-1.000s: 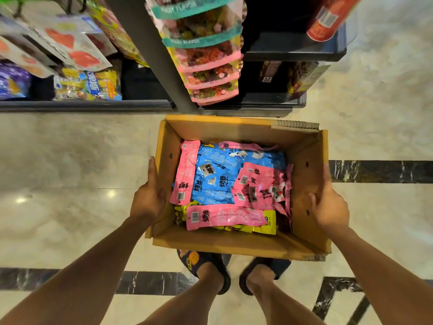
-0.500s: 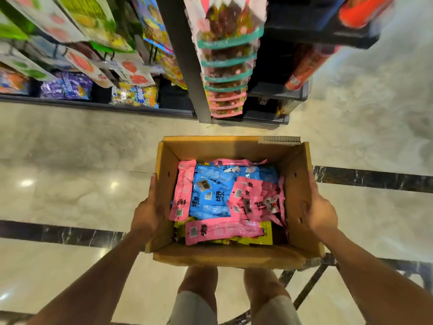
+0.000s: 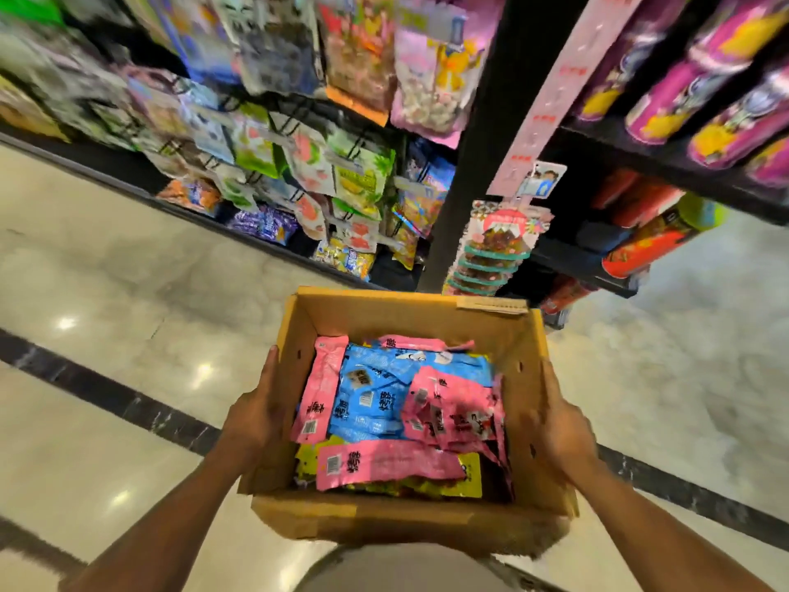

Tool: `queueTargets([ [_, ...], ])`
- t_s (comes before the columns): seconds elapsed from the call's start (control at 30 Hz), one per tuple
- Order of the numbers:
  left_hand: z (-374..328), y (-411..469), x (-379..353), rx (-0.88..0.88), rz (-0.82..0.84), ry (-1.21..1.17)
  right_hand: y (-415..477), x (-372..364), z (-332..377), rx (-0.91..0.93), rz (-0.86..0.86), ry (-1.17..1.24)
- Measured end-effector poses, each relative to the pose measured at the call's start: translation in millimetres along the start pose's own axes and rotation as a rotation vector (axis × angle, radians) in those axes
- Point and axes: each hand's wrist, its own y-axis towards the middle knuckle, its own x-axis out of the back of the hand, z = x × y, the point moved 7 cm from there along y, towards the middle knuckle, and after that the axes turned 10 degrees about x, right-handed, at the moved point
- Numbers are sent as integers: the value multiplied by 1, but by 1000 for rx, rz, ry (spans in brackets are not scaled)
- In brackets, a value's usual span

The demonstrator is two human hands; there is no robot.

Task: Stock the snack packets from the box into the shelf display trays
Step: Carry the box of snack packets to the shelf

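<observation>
Snack packets (image 3: 375,403), pink, blue and yellow, lay piled inside the cardboard box (image 3: 410,527), which was held above the floor (image 3: 128,292) in front of the shelves (image 3: 341,164). The left hand (image 3: 256,416) gripped its left wall and the blurred right hand (image 3: 559,429) its right wall, thumbs lying up the sides and fingers hidden.

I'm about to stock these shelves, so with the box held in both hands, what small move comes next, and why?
Probably set the box down by the shelf. The left hand and right hand both grip its sides, so neither is free to lift the packets, all lying inside.
</observation>
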Motion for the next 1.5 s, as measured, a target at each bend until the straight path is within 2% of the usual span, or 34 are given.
queueTargets([
  [0.17, 32, -13, 57, 76, -82, -53, 32, 24, 80, 195, -49, 22],
  [0.33, 75, -27, 108, 204, -204, -117, 82, 33, 166, 326, -43, -98],
  [0.47, 105, -38, 142, 309, -279, -192, 118, 45, 258, 551, -54, -137],
  [0.8, 189, -30, 205, 524, -457, -344, 215, 34, 490, 968, 79, -216],
  [1.2, 261, -14, 301, 893, -589, -440, 282, -3, 788, 1263, 234, -374],
  [1.5, 373, 43, 395, 968, -684, -547, 285, -45, 998, 1352, 224, -399],
])
